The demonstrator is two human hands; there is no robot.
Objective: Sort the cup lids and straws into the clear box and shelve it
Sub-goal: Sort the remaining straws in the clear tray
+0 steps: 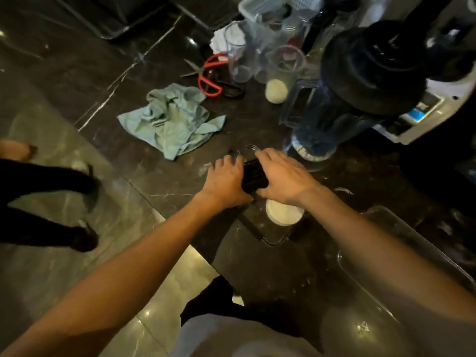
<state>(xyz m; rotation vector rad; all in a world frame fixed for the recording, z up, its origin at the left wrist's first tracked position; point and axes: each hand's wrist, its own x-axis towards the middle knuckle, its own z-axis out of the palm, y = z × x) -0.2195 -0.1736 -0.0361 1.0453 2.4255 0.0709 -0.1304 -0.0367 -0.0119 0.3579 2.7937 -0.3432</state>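
A black ribbed bundle [253,176], which looks like packed straws, lies on the dark marble counter [159,176]. My left hand [226,182] grips its left side and my right hand [283,176] grips its right side and top. Just beyond my fingers lies a clear lid [249,148]. Under my right wrist sits a white round lid [283,216]. The clear box [401,266] stands at the near right, its rim partly hidden by my right forearm. Much of the bundle is covered by my hands.
A crumpled teal cloth [172,119] and red-handled scissors [210,78] lie further back. Clear cups [279,73] and a blender jug [342,99] crowd the back right. The counter edge runs diagonally on the left; another person's legs [51,197] stand on the floor there.
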